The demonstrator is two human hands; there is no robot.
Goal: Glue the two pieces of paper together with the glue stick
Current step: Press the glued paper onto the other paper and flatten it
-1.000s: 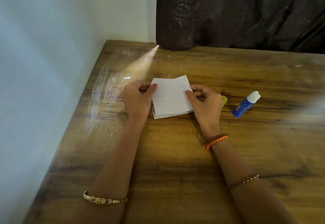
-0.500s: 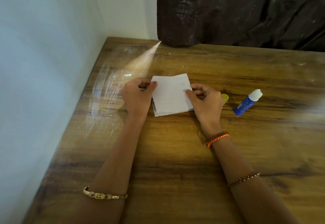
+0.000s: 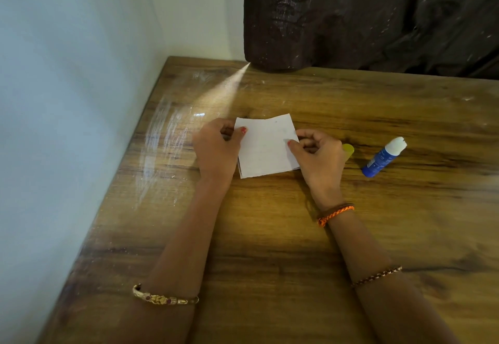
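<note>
Two white paper squares (image 3: 266, 147) lie stacked on the wooden table (image 3: 270, 235), the lower one showing as a thin edge at the bottom. My left hand (image 3: 216, 149) pinches the stack's left edge, thumb on top. My right hand (image 3: 318, 160) pinches the right edge the same way. The blue glue stick (image 3: 383, 156) lies uncapped on the table to the right, its white glue end pointing up-right. Its yellow cap (image 3: 348, 150) peeks out just behind my right hand.
A pale wall (image 3: 67, 100) runs along the table's left edge. A dark brown curtain (image 3: 364, 14) hangs over the table's far edge. Bare wood stretches in front of the papers and to the right of the glue stick.
Both hands and the papers stay nearly in place; only the view shifts slightly.
</note>
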